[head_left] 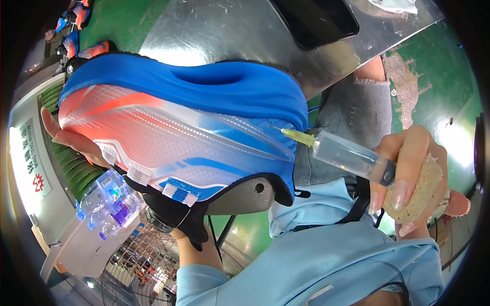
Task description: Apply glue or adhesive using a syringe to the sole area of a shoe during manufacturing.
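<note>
Glossy, film-like panels coat the upper of a sports shoe at centre, its moulded blue sole smooth and matt. To the right, a syringe of clear, shiny plastic carries a translucent hub, near a rough, porous, sponge-like lump. Scuffed, reflective metal tops the desk along the upper edge, beneath a phone with a glossy black face. Frayed denim jeans, a soft cloth shirt, thin see-through plastic bottles and a shiny green floor surround them.
</note>
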`<action>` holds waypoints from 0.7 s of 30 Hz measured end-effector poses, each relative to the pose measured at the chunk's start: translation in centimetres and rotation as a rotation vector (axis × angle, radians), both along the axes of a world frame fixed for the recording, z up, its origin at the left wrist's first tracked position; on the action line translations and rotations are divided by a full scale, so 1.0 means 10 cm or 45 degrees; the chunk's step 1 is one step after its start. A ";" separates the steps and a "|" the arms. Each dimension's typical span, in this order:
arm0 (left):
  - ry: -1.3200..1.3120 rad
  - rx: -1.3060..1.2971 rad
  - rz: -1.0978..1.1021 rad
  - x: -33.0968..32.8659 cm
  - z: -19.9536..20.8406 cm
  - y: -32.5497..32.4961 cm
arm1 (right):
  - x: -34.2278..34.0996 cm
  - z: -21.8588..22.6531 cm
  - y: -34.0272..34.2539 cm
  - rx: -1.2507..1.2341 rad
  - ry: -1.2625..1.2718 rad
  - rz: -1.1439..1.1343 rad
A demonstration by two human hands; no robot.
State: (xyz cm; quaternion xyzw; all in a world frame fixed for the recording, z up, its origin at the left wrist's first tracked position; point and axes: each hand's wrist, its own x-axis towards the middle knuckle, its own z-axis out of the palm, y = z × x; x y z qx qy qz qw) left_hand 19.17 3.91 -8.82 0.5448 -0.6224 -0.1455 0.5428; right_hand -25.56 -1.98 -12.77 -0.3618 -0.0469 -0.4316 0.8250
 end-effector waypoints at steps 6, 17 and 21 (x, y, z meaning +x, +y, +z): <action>-0.272 0.079 0.050 -0.21 -0.10 0.12 | 0.10 0.01 0.00 0.042 0.138 -0.087; -0.761 0.155 0.099 -0.68 -0.23 0.07 | -0.11 0.12 0.08 -0.082 0.429 -0.269; -0.950 0.161 0.124 -0.78 -0.23 0.07 | 0.00 0.13 0.24 0.043 0.517 -0.394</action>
